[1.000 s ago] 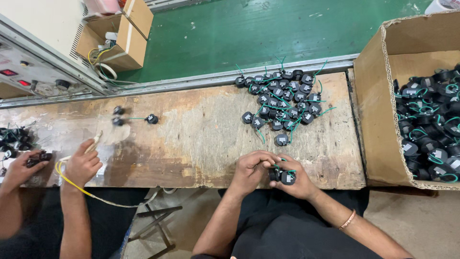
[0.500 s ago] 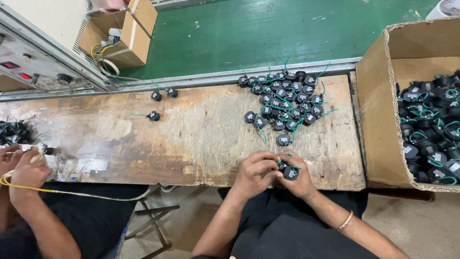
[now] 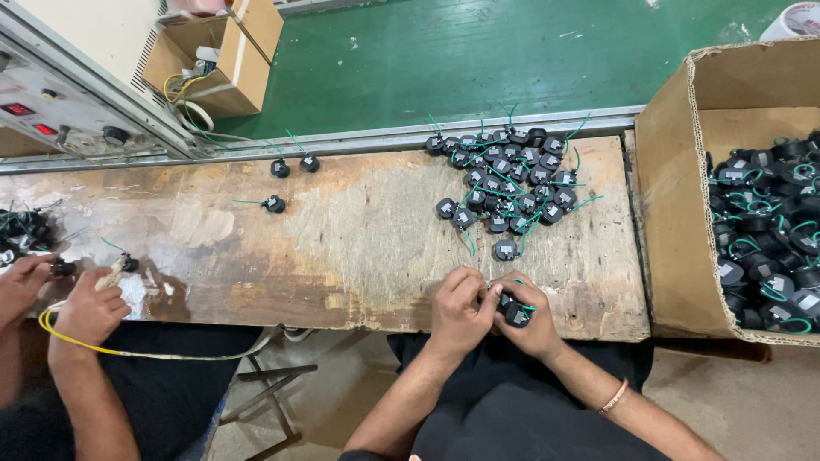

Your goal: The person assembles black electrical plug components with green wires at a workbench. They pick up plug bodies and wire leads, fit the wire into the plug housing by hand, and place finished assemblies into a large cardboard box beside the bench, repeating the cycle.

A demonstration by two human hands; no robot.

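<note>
Wooden bench (image 3: 359,248), worn; carton (image 3: 675,213) of parts at right; pile (image 3: 508,183) of black coils mid-bench. My left hand (image 3: 459,312) and right hand (image 3: 531,320) both pinch one coil (image 3: 515,312) at the near edge. I judge it light, rigid, its green lead (image 3: 527,307) thin; grip the body.

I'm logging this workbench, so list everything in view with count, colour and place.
loose parts: a pile, too many to count, black with green wires, bench far right
stray parts: three, black, bench far middle
cardboard box: one, brown, right of bench, full of the same black parts
open boxes: two, brown, on green floor
control panel: one, pale, far left
co-worker's hands: two, at left edge, with yellow cable
left hand: on held black parts
right hand: holds black parts
</note>
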